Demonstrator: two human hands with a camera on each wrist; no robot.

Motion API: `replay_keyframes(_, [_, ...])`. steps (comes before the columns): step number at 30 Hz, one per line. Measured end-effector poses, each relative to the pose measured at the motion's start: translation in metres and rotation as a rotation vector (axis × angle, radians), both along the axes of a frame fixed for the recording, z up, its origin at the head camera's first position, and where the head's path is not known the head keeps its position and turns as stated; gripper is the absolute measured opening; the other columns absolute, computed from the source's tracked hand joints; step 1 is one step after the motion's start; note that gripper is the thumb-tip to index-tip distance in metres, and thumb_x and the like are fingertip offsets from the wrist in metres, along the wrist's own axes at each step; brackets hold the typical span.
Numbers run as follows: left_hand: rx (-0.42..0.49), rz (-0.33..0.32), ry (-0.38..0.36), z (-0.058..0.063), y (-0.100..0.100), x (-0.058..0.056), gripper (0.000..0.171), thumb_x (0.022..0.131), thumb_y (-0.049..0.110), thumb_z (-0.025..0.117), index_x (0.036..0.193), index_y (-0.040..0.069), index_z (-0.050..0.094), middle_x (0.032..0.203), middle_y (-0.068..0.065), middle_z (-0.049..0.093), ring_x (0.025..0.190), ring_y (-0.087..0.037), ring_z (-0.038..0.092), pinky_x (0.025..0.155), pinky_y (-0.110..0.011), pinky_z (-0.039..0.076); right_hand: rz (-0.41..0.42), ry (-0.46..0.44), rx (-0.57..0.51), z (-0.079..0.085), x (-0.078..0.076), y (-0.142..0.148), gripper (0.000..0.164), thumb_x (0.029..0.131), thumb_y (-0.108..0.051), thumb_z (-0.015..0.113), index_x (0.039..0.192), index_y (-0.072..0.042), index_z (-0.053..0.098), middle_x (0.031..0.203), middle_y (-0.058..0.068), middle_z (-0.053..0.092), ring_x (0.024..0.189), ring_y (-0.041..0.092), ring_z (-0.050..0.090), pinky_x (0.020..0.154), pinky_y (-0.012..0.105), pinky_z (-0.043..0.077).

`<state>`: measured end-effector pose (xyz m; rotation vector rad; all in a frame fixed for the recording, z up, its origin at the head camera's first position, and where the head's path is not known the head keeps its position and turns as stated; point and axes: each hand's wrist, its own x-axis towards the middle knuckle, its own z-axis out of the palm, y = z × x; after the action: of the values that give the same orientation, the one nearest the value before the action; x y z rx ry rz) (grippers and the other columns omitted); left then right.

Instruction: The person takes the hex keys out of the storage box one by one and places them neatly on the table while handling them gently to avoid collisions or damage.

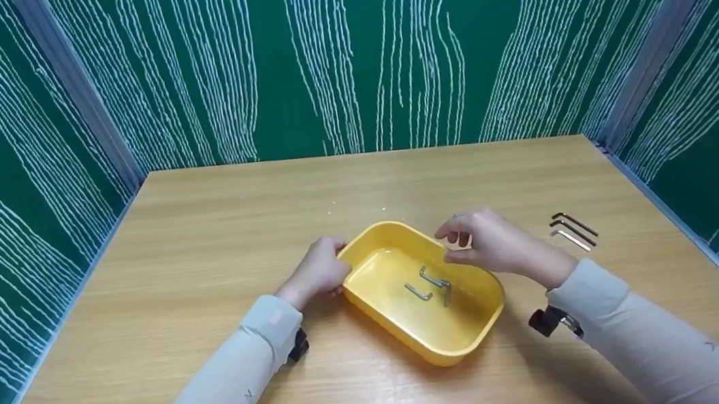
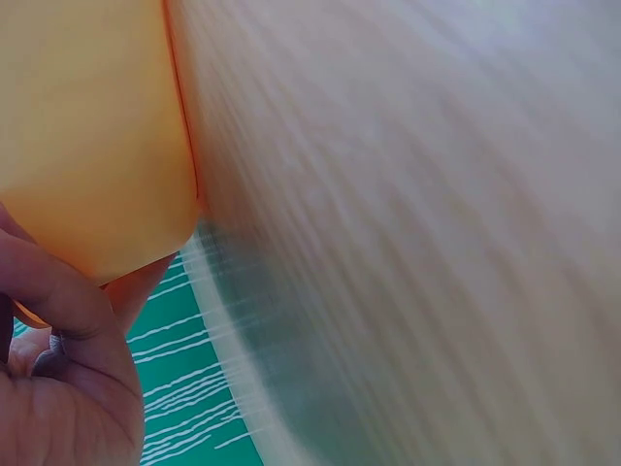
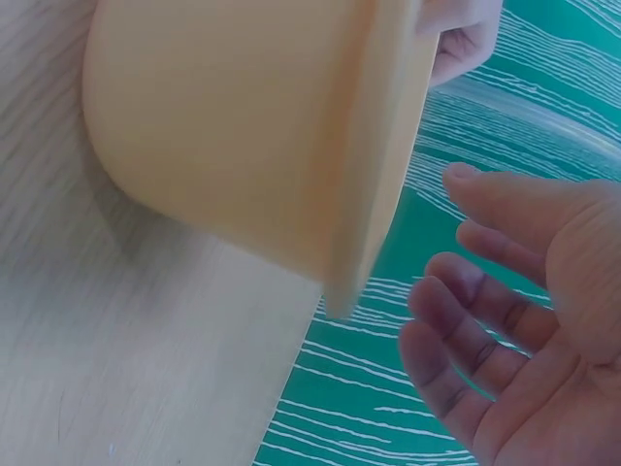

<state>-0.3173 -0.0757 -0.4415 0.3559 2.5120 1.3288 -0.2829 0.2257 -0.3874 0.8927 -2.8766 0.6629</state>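
Note:
A yellow plastic bin (image 1: 378,270) sits at an angle on the table in front of me. Its far-left end is gripped by my left hand (image 1: 318,270), with the thumb at the rim and fingers on the outer wall; the left wrist view shows the curled fingers (image 2: 78,301) against the bin. Inside lie a few L-shaped hex keys (image 1: 420,292), toward the near right part. My right hand (image 1: 489,241) hovers at the right rim with fingers loosely bent. In the right wrist view this hand (image 3: 553,311) holds nothing, its fingers spread apart from the bin wall (image 3: 223,126).
Three more hex keys (image 1: 572,232), two dark and one silvery, lie side by side on the wooden table (image 1: 201,249) to the right of my right hand. Green panels (image 1: 277,88) with white wavy lines stand along the back and both sides.

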Motion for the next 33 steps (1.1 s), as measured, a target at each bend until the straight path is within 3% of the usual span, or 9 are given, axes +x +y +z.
replay_keyframes(6, [-0.015, 0.0, 0.001, 0.0, 0.0, 0.0, 0.041, 0.082, -0.004, 0.047, 0.119, 0.004, 0.061, 0.089, -0.024, 0.068, 0.04, -0.012, 0.05, 0.035, -0.021, 0.044, 0.004, -0.052, 0.013, -0.003, 0.001, -0.007, 0.034, 0.081, -0.015, 0.08, 0.113, -0.009, 0.071, 0.096, 0.008, 0.069, 0.085, 0.024, 0.062, 0.072, 0.031, 0.059])
replay_keyframes(13, [0.012, -0.017, 0.023, -0.001, 0.0, 0.0, 0.039, 0.079, -0.006, 0.046, 0.114, 0.002, 0.063, 0.085, -0.026, 0.068, 0.039, -0.013, 0.05, 0.035, -0.022, 0.044, 0.025, -0.047, 0.032, -0.005, 0.003, -0.015, 0.034, 0.08, -0.015, 0.08, 0.113, -0.01, 0.071, 0.095, 0.003, 0.069, 0.085, 0.022, 0.063, 0.073, 0.032, 0.06])
replay_keyframes(27, [0.014, -0.015, 0.023, -0.003, 0.0, -0.002, 0.04, 0.078, -0.006, 0.045, 0.113, 0.002, 0.063, 0.086, -0.027, 0.068, 0.038, -0.012, 0.049, 0.034, -0.022, 0.043, 0.085, -0.093, 0.059, -0.012, 0.006, -0.027, 0.038, 0.081, -0.014, 0.079, 0.117, -0.009, 0.07, 0.106, 0.01, 0.071, 0.095, 0.029, 0.066, 0.082, 0.039, 0.059])
replay_keyframes(33, [0.013, -0.013, 0.015, -0.002, 0.0, -0.002, 0.04, 0.078, -0.006, 0.046, 0.113, 0.002, 0.063, 0.086, -0.027, 0.068, 0.039, -0.012, 0.049, 0.035, -0.023, 0.044, 0.086, -0.156, 0.072, -0.014, 0.008, -0.031, 0.041, 0.082, -0.015, 0.078, 0.122, -0.01, 0.068, 0.112, 0.008, 0.07, 0.1, 0.029, 0.063, 0.086, 0.04, 0.058])
